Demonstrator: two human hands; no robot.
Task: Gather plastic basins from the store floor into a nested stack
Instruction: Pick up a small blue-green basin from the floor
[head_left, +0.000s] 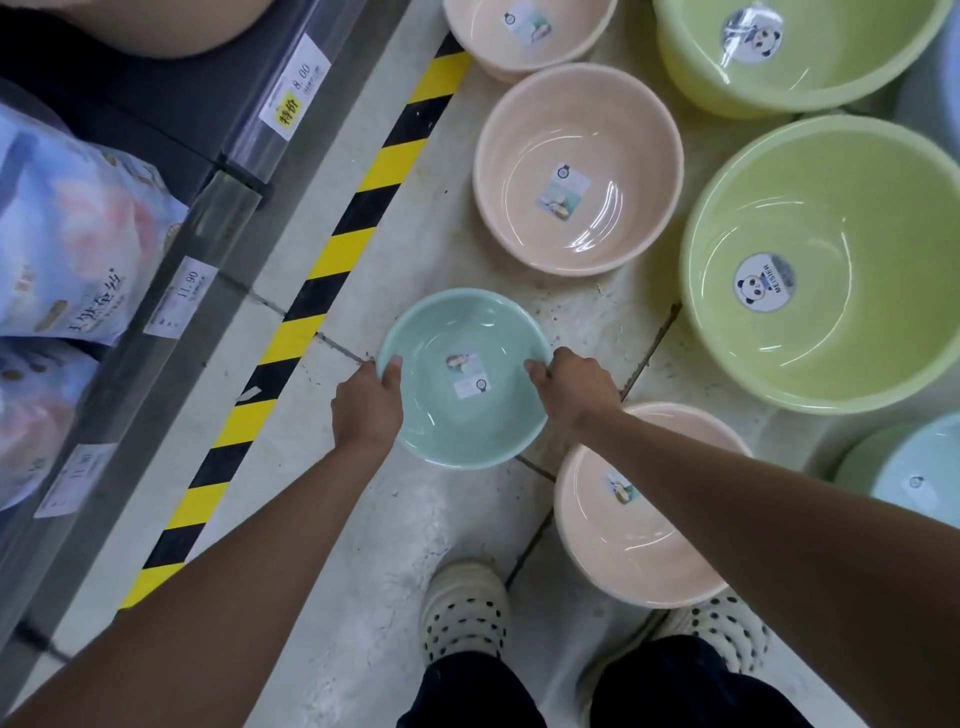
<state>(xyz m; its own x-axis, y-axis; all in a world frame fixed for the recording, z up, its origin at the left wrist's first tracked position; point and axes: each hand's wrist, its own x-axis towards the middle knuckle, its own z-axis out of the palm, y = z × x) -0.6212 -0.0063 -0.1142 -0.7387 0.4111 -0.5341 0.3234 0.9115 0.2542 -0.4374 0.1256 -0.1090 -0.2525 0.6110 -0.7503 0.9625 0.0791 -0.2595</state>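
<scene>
A small mint-green basin (457, 415) with a label inside is held over the floor at the centre. My left hand (366, 410) grips its left rim, thumb inside. My right hand (576, 389) grips its right rim. A peach basin (623, 545) stands on the floor just below my right arm. Another peach basin (576, 171) sits farther ahead, and a third peach basin (524, 36) lies at the top. Two large lime-green basins (831, 208) (810, 57) with panda stickers stand at the right. A pale blue-green basin (909, 467) shows at the right edge.
A store shelf (171, 249) with price tags and packaged goods (67, 244) runs along the left. Yellow-and-black hazard tape (311, 291) marks the floor beside it. My feet in spotted slippers (462, 613) stand at the bottom on the tiled floor.
</scene>
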